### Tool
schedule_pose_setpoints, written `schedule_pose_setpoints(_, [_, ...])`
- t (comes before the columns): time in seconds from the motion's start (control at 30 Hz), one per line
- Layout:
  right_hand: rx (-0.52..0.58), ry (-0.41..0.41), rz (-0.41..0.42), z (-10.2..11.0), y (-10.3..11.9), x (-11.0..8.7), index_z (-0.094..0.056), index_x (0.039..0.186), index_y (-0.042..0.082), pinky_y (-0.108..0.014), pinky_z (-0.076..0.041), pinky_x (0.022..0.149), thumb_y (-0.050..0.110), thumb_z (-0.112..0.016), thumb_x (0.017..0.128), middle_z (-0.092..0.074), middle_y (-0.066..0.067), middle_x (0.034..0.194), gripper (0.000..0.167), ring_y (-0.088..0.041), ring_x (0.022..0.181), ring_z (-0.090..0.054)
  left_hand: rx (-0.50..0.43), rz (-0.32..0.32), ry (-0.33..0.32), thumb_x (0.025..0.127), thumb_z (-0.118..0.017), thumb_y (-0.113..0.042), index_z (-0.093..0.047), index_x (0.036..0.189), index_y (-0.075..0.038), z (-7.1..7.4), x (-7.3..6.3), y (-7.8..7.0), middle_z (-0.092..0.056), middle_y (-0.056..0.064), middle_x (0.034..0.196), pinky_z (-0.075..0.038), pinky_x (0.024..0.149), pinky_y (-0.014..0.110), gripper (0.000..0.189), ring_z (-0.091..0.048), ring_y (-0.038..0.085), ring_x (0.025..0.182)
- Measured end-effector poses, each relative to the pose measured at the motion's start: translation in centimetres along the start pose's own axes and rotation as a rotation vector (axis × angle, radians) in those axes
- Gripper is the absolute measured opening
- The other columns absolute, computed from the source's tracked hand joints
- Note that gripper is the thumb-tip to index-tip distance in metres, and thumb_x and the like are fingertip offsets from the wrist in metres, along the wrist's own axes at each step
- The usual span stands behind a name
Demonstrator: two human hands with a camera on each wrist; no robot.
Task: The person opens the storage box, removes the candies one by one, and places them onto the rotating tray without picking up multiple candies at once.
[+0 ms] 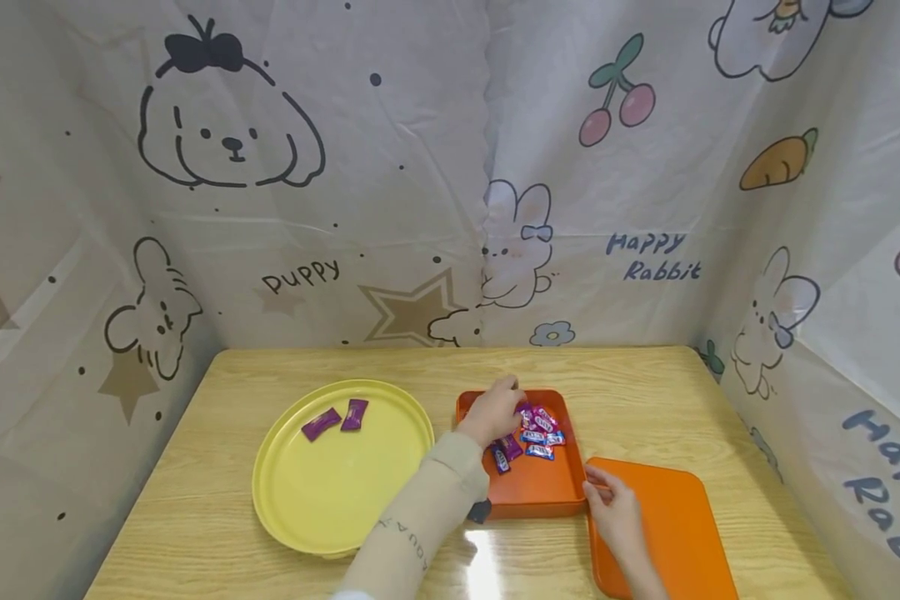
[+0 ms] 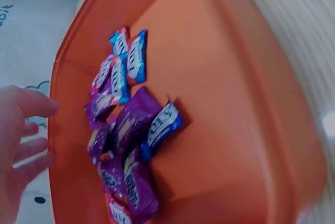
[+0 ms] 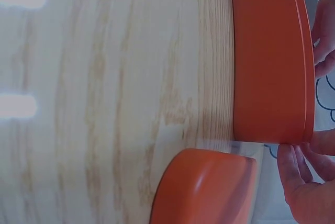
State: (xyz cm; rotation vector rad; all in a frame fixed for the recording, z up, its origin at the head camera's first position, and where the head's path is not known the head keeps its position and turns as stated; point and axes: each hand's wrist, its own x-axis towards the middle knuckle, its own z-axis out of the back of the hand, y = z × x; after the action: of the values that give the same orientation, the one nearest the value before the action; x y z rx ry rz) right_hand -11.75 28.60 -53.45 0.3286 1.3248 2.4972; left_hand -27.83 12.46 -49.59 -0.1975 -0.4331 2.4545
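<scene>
An orange box (image 1: 528,508) holds a pile of small wrapped candies. Several have purple wrappers (image 2: 137,116); others are blue-and-red (image 2: 137,57), pink, or dark blue (image 2: 163,124). Over the far left part of the box reaches my left hand (image 1: 492,412), fingers loosely bent with nothing between them, beside the candies in the left wrist view. My right hand (image 1: 617,504) pinches the box's rim at the near right corner, with fingertips against the outer wall in the right wrist view.
To the left stands a round yellow tray (image 1: 337,492) bearing two purple candies (image 1: 321,424). An orange lid (image 1: 682,525) lies right of the box, under the right hand. A patterned curtain (image 1: 420,167) surrounds the wooden table (image 1: 195,467).
</scene>
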Motion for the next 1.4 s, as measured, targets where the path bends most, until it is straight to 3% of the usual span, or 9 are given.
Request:
schedule_pose_setpoints(0.17, [0.007,0.006,-0.012,-0.1,0.0,0.0,-0.059,0.113,-0.008,-0.021,-0.052,0.065,-0.001,-0.055,0.087,-0.062,-0.025,0.103,0.027,-0.033,0.086,-0.062,0.019,0.060,0.037,0.085,-0.062,-0.014,-0.068,0.106,-0.010,-0.7,-0.1,-0.1,-0.054,0.008,0.121,-0.049,0.086,0.030,0.022,-0.052,0.019,0.108])
schedule_pose_setpoints(0.33, [0.009,0.006,-0.010,-0.2,0.2,-0.1,-0.059,0.113,-0.008,-0.024,-0.052,0.065,-0.001,-0.056,0.087,-0.062,-0.024,0.102,0.027,-0.032,0.086,-0.063,0.009,0.138,0.108,0.087,-0.061,-0.016,-0.067,0.108,-0.012,-1.1,-0.3,-0.2,-0.055,0.004,0.104,-0.051,0.078,0.027,0.022,-0.051,0.014,0.087])
schedule_pose_setpoints(0.43, [0.007,0.002,-0.008,-0.2,0.2,-0.1,-0.059,0.112,-0.007,-0.023,-0.052,0.065,-0.001,-0.057,0.087,-0.062,-0.024,0.101,0.027,-0.032,0.085,-0.063,0.006,0.157,0.127,0.087,-0.062,-0.016,-0.068,0.107,-0.013,-1.3,-0.4,-0.3,-0.053,0.003,0.101,-0.051,0.078,0.028,0.021,-0.050,0.014,0.085])
schedule_pose_setpoints(0.83, [0.017,0.005,0.013,-0.2,0.2,-0.2,-0.059,0.112,-0.009,-0.021,-0.052,0.065,-0.002,-0.057,0.086,-0.062,-0.024,0.100,0.026,-0.032,0.084,-0.063,0.070,0.152,0.097,0.089,-0.057,-0.009,-0.071,0.096,-0.013,-2.3,-0.6,-0.3,-0.053,0.007,0.116,-0.050,0.084,0.030,0.016,-0.055,0.019,0.101])
schedule_pose_setpoints(1.1, [0.019,0.003,0.006,-0.2,0.3,-0.2,-0.059,0.112,-0.009,-0.020,-0.051,0.064,-0.003,-0.057,0.086,-0.062,-0.025,0.100,0.026,-0.032,0.084,-0.063,0.013,0.177,0.094,0.091,-0.054,-0.008,-0.070,0.101,-0.013,-2.4,-0.3,-0.2,-0.052,0.009,0.120,-0.048,0.089,0.033,0.019,-0.054,0.021,0.105])
schedule_pose_setpoints(1.4, [0.006,-0.009,0.002,-0.1,0.0,-0.1,-0.059,0.112,-0.009,-0.020,-0.051,0.063,-0.002,-0.056,0.086,-0.062,-0.025,0.100,0.027,-0.031,0.083,-0.063,-0.042,0.135,0.081,0.087,-0.059,-0.006,-0.070,0.102,-0.010,-1.4,-0.3,-0.2,-0.056,0.004,0.097,-0.049,0.084,0.027,0.019,-0.052,0.013,0.084])
